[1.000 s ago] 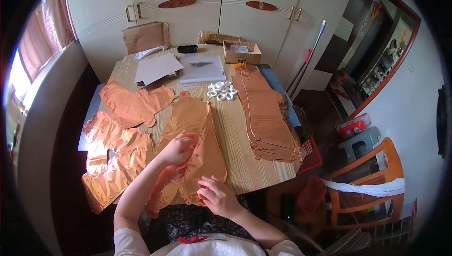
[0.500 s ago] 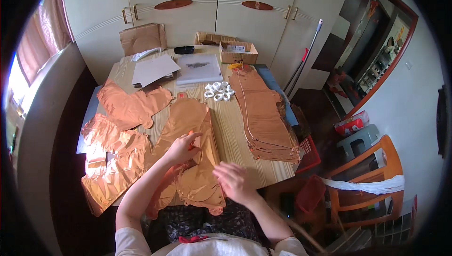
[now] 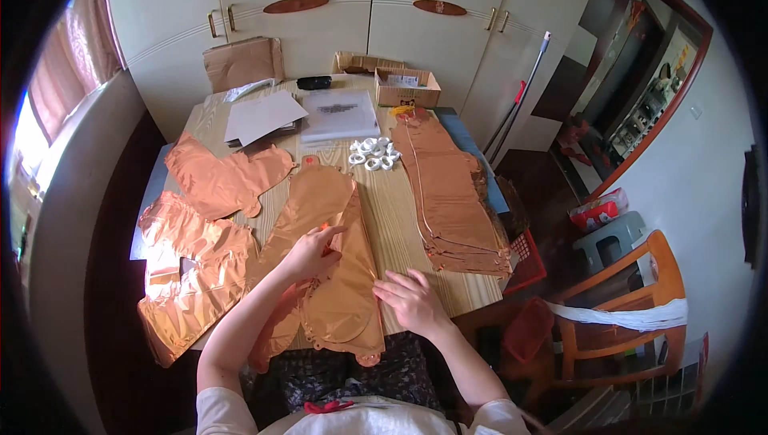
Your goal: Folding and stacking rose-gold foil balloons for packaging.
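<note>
A flat, shiny copper-coloured foil balloon (image 3: 328,275) lies lengthwise on the wooden table (image 3: 396,211) right in front of me. My left hand (image 3: 308,253) rests on its middle, fingers pinching a fold of the foil. My right hand (image 3: 410,301) lies flat, fingers spread, on the table at the balloon's right edge, near the table's front edge. A neat stack of the same balloons (image 3: 448,195) runs along the table's right side. Crumpled copper balloons (image 3: 200,251) are heaped at the left.
Small white rolls (image 3: 373,153) sit mid-table. Behind them lie a clear plastic packet (image 3: 339,113), white sheets (image 3: 260,115), a cardboard box (image 3: 406,87) and a brown envelope (image 3: 240,63). An orange wooden chair (image 3: 632,307), a grey stool (image 3: 610,235) and a red basket (image 3: 528,263) stand at the right.
My right hand has moved off the balloon's lower part to the right, onto the table beside it. My left hand stays on the balloon's middle.
</note>
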Demonstrator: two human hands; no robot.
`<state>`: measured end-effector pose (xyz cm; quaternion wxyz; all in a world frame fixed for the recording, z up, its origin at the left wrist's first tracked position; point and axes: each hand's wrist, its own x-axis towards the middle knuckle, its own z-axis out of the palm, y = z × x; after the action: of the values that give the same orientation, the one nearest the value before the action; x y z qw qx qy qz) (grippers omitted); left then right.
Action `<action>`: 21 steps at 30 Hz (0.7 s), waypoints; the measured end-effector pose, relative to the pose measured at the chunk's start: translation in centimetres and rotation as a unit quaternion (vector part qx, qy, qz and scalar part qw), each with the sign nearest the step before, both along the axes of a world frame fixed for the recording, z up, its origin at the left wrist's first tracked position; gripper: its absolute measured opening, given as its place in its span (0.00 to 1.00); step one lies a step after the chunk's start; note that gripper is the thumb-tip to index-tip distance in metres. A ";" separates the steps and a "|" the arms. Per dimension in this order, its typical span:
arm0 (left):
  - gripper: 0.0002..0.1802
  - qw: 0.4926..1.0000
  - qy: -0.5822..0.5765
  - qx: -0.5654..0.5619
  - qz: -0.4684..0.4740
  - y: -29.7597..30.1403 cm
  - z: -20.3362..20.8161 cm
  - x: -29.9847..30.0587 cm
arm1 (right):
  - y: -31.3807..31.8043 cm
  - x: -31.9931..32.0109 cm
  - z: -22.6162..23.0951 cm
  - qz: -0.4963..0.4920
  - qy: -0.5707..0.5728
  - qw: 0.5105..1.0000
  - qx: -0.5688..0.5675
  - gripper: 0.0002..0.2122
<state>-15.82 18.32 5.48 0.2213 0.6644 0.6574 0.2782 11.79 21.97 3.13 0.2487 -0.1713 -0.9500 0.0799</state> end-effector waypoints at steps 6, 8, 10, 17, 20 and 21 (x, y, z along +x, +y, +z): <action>0.33 1.000 0.003 -0.010 0.004 -0.2 0.6 0.4 | -0.1 0.1 -0.1 -0.004 0.008 1.000 0.001 0.10; 0.33 1.000 0.017 -0.005 -0.001 0.0 0.7 0.4 | -0.1 0.2 -0.3 -0.008 0.012 1.000 0.000 0.10; 0.33 1.000 0.022 0.002 -0.006 0.2 0.4 0.2 | -0.1 0.2 -0.4 -0.011 0.012 1.000 0.001 0.10; 0.28 0.944 0.275 0.180 -0.006 1.5 1.2 1.5 | -0.1 0.3 -0.9 -0.021 0.016 1.000 0.006 0.10; 0.25 0.932 0.267 0.201 -0.141 2.2 -0.4 2.8 | -0.2 -0.1 -0.8 -0.014 0.015 1.000 0.018 0.10; 0.24 0.934 0.259 0.178 -0.168 1.9 0.5 4.3 | -0.1 0.2 -0.9 -0.019 0.014 1.000 0.020 0.10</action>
<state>-11.48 20.18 5.96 -0.0347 0.8429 0.5103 0.1673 11.96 21.87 2.25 0.2666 -0.1834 -0.9444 0.0584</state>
